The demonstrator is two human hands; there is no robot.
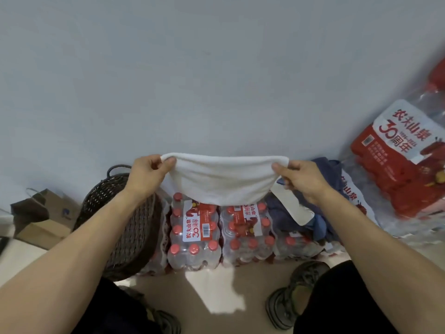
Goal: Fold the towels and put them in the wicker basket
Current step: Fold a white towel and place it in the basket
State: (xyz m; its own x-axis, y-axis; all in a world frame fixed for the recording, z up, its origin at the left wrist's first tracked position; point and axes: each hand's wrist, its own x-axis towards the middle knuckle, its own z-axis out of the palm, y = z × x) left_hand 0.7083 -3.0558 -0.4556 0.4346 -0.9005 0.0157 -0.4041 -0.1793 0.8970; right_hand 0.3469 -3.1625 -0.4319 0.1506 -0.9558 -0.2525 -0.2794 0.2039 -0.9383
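Towel (221,182) is hanging in the air between both hands, stretched along its top edge and sagging in the middle, so gravity is doing the flattening before a fold. Left hand (147,174) is pinching the top left corner between thumb and curled fingers; right hand (301,179) is gripping the top right corner the same way. Holding it up by two corners is keeping the cloth off the floor and letting the lower edge drape evenly; it looks already doubled, since the hanging part is short and thick, though I cannot tell how many layers. Water bottle packs (195,235) are sitting directly under the towel against the wall and seem to be serving as the bench for laying cloth down. Wicker basket (125,222) is standing just beside the packs on the left, tilted toward the person, right under the left forearm, so the drop-off is a short swing left. Pile of dark blue and pale cloth (298,213) is lying on the packs to the right, under the right hand, likely the remaining stock being drawn from. Judging by this, the fold is mid-way: next move probably calls for bringing the corners together or lowering onto the packs. Risk: a corner slipping and the towel hitting the floor.
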